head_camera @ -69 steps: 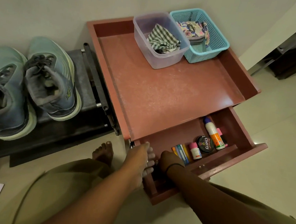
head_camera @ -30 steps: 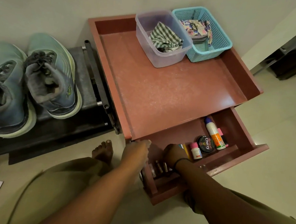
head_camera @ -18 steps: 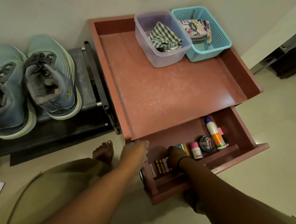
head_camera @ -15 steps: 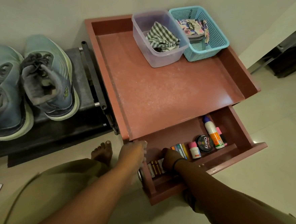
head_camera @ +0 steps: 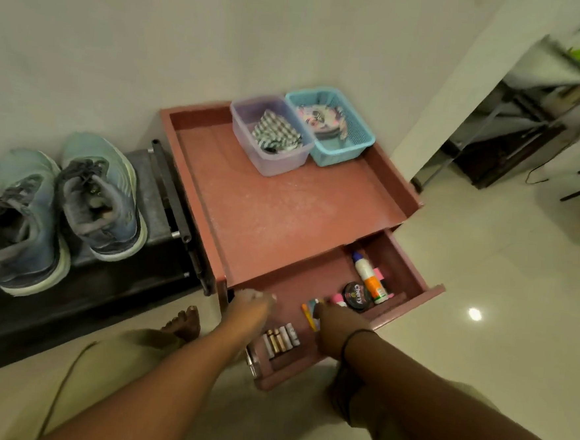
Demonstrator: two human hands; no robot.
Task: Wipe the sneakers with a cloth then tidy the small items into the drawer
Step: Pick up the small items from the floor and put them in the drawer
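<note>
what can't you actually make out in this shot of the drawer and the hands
Head view, the only one:
- Right hand: its fingers reach down into the drawer; the hand's back hides what they touch.
- Left hand: motion blur; grip on the drawer edge unclear.
- Batteries: too small to read or count surely.
- Coloured flat items: partly hidden by the right hand.
- Left sneaker: cut off by the frame edge.

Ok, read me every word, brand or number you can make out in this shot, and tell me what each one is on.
"Cherry": on the lid of the round black tin in the open drawer.
Glue bottle label: too blurred to read.
Batteries at the drawer's near end: markings too small to read.
Small logo on the side of the right sneaker: too small to read.
</note>
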